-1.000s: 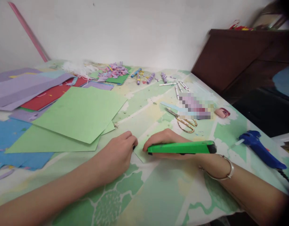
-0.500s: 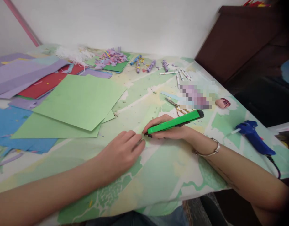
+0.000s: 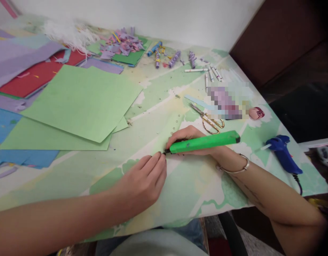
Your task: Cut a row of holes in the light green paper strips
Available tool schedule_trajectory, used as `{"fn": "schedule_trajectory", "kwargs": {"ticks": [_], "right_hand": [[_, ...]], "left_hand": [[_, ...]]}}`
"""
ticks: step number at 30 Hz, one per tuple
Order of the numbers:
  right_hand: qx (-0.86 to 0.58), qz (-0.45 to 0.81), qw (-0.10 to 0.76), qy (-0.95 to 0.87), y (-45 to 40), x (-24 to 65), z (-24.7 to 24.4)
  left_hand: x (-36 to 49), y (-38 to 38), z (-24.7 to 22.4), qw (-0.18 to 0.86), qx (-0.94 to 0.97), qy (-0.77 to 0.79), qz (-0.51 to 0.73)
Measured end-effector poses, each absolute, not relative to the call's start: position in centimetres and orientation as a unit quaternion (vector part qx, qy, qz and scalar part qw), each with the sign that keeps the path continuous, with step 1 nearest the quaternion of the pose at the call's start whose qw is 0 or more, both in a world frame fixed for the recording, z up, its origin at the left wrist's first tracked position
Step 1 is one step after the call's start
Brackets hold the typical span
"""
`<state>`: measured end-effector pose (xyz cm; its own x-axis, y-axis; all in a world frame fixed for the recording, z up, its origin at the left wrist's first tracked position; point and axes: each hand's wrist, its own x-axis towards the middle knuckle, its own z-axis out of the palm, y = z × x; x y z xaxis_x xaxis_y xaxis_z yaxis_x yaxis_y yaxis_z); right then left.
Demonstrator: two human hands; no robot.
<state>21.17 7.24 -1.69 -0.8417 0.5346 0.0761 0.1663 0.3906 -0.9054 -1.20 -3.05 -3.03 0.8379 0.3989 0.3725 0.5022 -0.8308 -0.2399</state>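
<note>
No text, brand, number or sign can be read: marks on the green tool [image 3: 206, 141] are too blurred, and a patch [image 3: 225, 101] on the tabletop [image 3: 185, 188] is pixelated.

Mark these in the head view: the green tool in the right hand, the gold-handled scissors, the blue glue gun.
Green tool [image 3: 205, 142]: head view, middle of its long green body.
Scissors [image 3: 203, 113]: head view, at the pivot.
Glue gun [image 3: 286, 154]: head view, on the blue grip.
</note>
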Motion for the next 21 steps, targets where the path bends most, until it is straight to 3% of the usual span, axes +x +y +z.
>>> {"fn": "schedule_trajectory", "kwargs": {"ticks": [6, 21], "right_hand": [[-0.217, 0.478, 0.139, -0.840, 6.7, 21.1, -0.8], [-0.245, 0.539, 0.073, -0.803, 7.0, 20.6, 0.7]], "left_hand": [[-1.4, -3.2, -3.2, 0.132, -0.949, -0.236, -0.165], [-1.6, -2.4, -2.1, 0.023, -0.951, -0.257, -0.171]]}}
